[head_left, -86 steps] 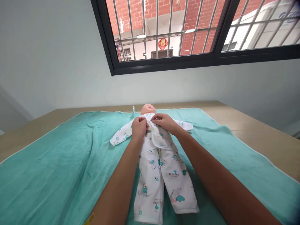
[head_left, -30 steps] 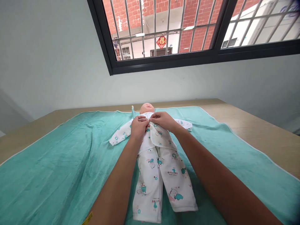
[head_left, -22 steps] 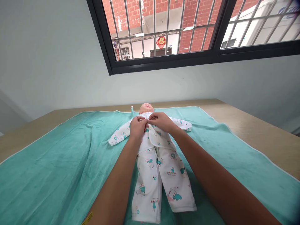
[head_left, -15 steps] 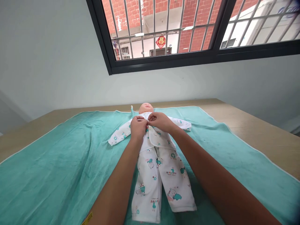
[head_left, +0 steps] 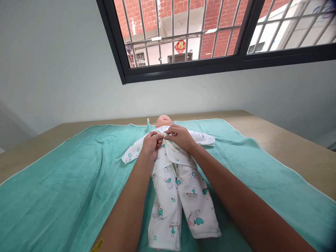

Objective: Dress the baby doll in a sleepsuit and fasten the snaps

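A baby doll [head_left: 164, 121] lies on its back on a teal towel [head_left: 65, 182], dressed in a white printed shirt [head_left: 175, 154] and matching trousers [head_left: 181, 199]. Both my hands rest on its chest just below the neck. My left hand [head_left: 151, 143] pinches the left edge of the shirt front. My right hand [head_left: 180, 137] pinches the overlapping flap beside it, fingertips almost touching the left hand's. What sits between the fingers is too small to make out. The doll's sleeves spread out to both sides.
The towel covers most of a wooden table [head_left: 288, 147] that stands against a pale wall. A black-framed barred window [head_left: 183, 38] is above, with a brick building outside. Bare wood shows along the table's right and far edges.
My hands have stayed at the doll's chest throughout, shifting slightly lower and leftward on the shirt front. The shirt flap now lies a little more closed over the chest.
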Available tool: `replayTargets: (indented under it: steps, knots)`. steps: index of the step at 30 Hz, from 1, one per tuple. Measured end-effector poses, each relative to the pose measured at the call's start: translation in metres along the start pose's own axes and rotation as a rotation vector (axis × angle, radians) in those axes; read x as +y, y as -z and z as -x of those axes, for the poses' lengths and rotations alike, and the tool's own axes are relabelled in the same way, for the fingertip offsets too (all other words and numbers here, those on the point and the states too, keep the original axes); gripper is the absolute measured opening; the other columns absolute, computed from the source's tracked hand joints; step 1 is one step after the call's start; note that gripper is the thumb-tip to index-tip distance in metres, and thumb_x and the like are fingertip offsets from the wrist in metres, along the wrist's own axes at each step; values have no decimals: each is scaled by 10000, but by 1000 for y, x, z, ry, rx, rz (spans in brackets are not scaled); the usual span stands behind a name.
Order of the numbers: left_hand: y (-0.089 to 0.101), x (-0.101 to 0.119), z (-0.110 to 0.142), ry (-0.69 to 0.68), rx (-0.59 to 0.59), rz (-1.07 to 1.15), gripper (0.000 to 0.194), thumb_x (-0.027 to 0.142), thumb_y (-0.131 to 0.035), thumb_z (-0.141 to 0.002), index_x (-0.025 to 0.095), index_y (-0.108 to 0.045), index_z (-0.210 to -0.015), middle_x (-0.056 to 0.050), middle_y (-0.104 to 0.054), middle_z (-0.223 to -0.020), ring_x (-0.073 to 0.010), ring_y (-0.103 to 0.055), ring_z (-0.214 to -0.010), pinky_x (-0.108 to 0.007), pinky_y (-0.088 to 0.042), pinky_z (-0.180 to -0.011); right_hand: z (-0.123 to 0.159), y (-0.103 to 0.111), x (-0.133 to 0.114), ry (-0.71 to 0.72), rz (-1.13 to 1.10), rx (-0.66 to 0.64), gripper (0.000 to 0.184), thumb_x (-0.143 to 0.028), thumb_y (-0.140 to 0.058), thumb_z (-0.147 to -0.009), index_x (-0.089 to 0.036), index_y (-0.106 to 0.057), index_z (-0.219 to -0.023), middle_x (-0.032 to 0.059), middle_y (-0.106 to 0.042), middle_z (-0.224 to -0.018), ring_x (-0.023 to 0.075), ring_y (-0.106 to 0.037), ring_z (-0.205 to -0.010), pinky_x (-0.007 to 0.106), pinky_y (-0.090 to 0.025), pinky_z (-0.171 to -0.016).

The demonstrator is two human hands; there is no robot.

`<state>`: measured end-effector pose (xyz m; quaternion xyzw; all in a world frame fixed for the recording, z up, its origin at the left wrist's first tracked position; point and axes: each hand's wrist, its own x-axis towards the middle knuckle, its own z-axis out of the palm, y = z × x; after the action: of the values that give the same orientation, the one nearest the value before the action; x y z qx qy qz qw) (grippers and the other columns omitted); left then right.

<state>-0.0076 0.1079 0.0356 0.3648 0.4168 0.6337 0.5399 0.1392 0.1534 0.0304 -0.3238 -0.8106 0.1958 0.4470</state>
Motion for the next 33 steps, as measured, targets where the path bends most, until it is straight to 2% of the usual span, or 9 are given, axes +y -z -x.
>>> replayTargets:
  steps: [8, 13, 19, 24, 33]
  knots:
    - [-4, 2, 4, -5, 41, -48, 267, 133, -680, -602, 172, -482, -777, 51, -519, -532, -43, -442, -456, -156, -269, -429, 3, -4, -2, 101, 118, 59, 110, -254, -592, -813, -207, -639, -725, 4, -593, -803, 121, -488, -689, 250, -373, -680]
    - [-1, 4, 4, 18, 2, -74, 299, 152, -729, -603, 160, -497, -793, 15, -570, -571, -56, -490, -478, -156, -281, -425, 5, -7, -3, 87, 202, 91, 161, -250, -542, -840, -201, -587, -693, 16, -570, -774, 130, -477, -671, 254, -366, -659]
    - [1, 3, 3, 28, 56, -24, 327, 86, -694, -573, 174, -476, -801, 57, -523, -551, -45, -460, -456, -157, -284, -425, 5, -4, -4, 74, 140, 20, 101, -268, -567, -837, -210, -639, -797, 15, -601, -854, 128, -508, -709, 248, -383, -680]
    - [-3, 4, 4, 27, 75, -39, 318, 66, -660, -566, 186, -448, -770, 96, -440, -479, -35, -387, -414, -162, -242, -411, 3, -4, -6, 125, 193, -29, 104, -223, -547, -841, -214, -651, -846, 15, -610, -876, 125, -508, -725, 246, -368, -685]
    - [2, 10, 3, 121, -27, 47, 351, 55, -703, -571, 189, -403, -694, 97, -398, -482, -16, -349, -409, -148, -225, -400, 2, 1, -6, 120, 162, -40, 135, -250, -560, -845, -231, -677, -910, 17, -629, -876, 131, -524, -726, 251, -384, -699]
